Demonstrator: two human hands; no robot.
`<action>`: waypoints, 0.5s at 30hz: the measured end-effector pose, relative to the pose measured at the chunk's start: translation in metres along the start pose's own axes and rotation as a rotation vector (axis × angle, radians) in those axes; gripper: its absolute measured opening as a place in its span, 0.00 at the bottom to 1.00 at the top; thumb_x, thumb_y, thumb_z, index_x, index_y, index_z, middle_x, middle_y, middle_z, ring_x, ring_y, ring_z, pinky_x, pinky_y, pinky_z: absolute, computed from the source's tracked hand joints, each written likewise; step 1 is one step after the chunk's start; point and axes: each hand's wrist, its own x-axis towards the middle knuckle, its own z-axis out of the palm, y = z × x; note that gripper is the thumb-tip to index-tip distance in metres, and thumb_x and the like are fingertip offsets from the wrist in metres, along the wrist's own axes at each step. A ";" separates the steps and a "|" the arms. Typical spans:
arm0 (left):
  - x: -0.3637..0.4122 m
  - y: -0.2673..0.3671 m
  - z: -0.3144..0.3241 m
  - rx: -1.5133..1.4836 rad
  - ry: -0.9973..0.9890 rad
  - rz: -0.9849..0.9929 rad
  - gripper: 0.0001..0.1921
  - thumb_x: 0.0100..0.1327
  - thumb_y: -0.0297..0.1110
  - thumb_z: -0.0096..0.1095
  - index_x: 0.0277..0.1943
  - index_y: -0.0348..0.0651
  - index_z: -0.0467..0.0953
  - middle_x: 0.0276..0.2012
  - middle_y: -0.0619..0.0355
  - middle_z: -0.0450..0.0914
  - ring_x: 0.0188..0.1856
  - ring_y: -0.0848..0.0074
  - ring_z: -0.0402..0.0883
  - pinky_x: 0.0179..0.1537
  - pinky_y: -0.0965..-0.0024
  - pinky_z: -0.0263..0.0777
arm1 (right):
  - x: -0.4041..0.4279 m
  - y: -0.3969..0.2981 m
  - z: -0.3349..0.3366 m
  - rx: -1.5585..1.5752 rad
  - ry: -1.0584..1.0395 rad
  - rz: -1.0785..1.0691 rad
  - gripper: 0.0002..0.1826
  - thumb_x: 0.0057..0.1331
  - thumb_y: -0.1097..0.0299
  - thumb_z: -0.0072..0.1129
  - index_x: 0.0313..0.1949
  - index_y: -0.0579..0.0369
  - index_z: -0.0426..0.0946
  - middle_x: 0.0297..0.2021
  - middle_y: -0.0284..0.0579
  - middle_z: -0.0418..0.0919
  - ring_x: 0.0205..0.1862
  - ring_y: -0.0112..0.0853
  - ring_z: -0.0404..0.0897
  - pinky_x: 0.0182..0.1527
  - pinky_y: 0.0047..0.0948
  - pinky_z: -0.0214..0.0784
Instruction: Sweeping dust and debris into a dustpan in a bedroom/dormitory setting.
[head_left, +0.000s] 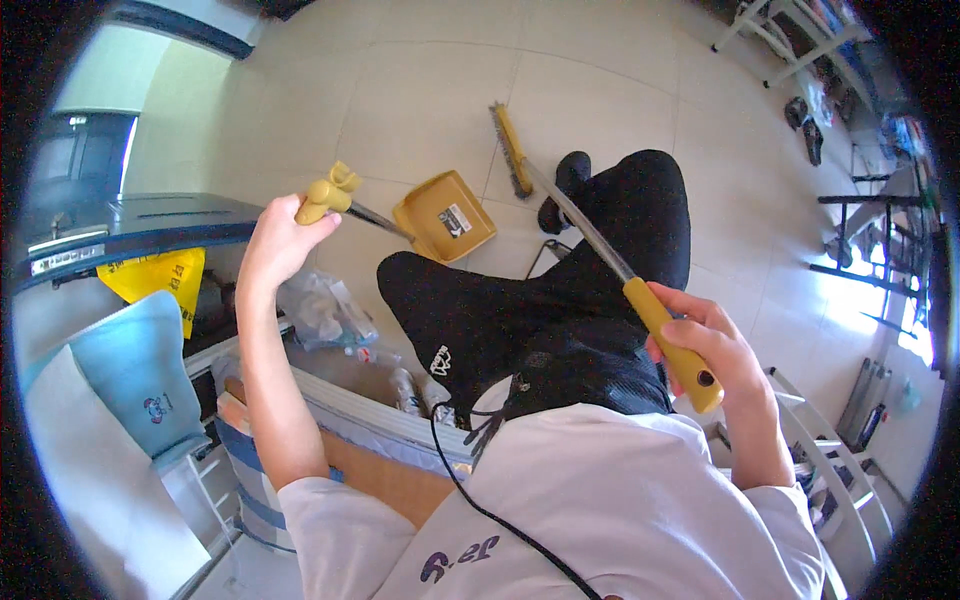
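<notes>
My left hand (281, 236) is closed around the yellow grip of a long-handled dustpan (450, 214). A yellow clip sticks out at the top of that grip. The pan lies on the tiled floor, with a printed label inside it. In my right hand (705, 341) is the yellow grip of a broom, whose metal handle (589, 221) slants down past my knee. The broom head (512, 150) rests on the floor just beyond the pan, its dark bristles facing the pan's side. Part of the dustpan's handle is hidden behind its grip.
Clear plastic bags (322, 307) lie on the floor by a bed frame. A dark cabinet (172, 217) with a yellow bag (161, 277) stands at left. A flat dark-edged object (551, 255) lies near my foot. Black sandals (810, 131) and a black stool (870, 240) are at right.
</notes>
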 end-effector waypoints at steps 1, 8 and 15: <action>0.000 0.000 0.000 0.011 0.005 0.017 0.17 0.54 0.37 0.64 0.42 0.32 0.77 0.30 0.51 0.81 0.33 0.72 0.78 0.40 0.70 0.70 | 0.002 0.001 0.002 -0.001 -0.018 -0.011 0.36 0.58 0.65 0.52 0.64 0.64 0.54 0.28 0.45 0.76 0.17 0.26 0.74 0.19 0.24 0.69; 0.002 0.008 -0.001 -0.001 -0.002 0.015 0.16 0.54 0.37 0.64 0.42 0.33 0.77 0.30 0.50 0.81 0.33 0.70 0.79 0.40 0.69 0.70 | 0.013 0.026 0.022 0.266 -0.188 0.084 0.32 0.61 0.67 0.47 0.64 0.62 0.54 0.27 0.46 0.74 0.18 0.31 0.74 0.21 0.27 0.71; 0.001 0.009 0.001 0.045 0.008 0.019 0.16 0.55 0.36 0.63 0.42 0.33 0.77 0.31 0.49 0.82 0.33 0.70 0.80 0.40 0.69 0.70 | 0.013 0.033 0.010 0.600 -0.237 0.084 0.31 0.61 0.60 0.49 0.61 0.63 0.60 0.28 0.47 0.72 0.14 0.24 0.67 0.17 0.20 0.60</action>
